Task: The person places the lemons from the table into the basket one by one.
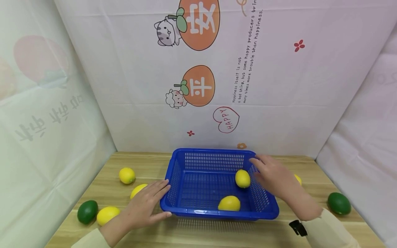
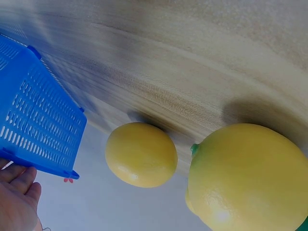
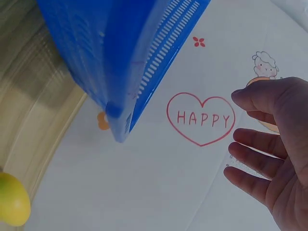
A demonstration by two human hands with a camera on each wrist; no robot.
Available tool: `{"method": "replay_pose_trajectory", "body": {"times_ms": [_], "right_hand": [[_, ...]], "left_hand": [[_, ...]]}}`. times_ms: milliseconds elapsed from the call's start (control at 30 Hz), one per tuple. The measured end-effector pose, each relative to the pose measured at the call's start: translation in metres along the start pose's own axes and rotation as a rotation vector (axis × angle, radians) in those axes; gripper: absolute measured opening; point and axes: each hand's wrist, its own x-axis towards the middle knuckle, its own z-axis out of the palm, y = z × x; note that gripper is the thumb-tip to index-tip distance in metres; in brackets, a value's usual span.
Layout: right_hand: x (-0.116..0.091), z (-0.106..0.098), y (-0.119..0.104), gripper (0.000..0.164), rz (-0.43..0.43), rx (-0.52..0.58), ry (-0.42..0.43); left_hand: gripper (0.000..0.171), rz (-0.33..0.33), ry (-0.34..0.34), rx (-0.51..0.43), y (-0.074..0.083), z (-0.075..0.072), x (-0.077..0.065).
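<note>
A blue plastic basket (image 1: 201, 186) with slotted walls stands on the wooden table. Inside it, one lemon (image 1: 243, 178) lies near the right wall and another lemon (image 1: 229, 203) near the front wall. My left hand (image 1: 142, 206) rests at the basket's left rim, fingers extended. The left wrist view shows its fingertips (image 2: 32, 179) right at the rim. Over the basket's right side is my right hand (image 1: 274, 175), thumb and fingers spread apart. Nothing is between them in the right wrist view, where the basket's edge (image 3: 120, 115) stands apart from the fingers.
Left of the basket lie several lemons (image 1: 127, 175) and a dark green oval fruit (image 1: 88, 212). On the right, a lemon (image 1: 298, 179) is partly hidden behind the right forearm, and another dark green fruit (image 1: 339, 203) lies near the edge. Printed white cloth (image 1: 139, 86) encloses the table's back and sides.
</note>
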Motion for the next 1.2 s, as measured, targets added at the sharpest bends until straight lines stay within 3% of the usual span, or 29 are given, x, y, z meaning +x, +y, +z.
{"method": "replay_pose_trajectory", "body": {"times_ms": [333,600,1200], "right_hand": [[-0.01,-0.002,0.016,0.052,0.013,0.013,0.054],[-0.019,0.0,0.028,0.052,0.055,-0.01,0.043],[-0.035,0.008,0.045,0.045,0.219,-0.016,-0.115]], "left_hand": [[0.077,0.007,0.008,-0.001,-0.001,0.001,-0.001],[0.077,0.012,0.012,-0.004,-0.001,0.0,0.0],[0.077,-0.007,-0.007,-0.016,0.001,-0.003,0.0]]}}
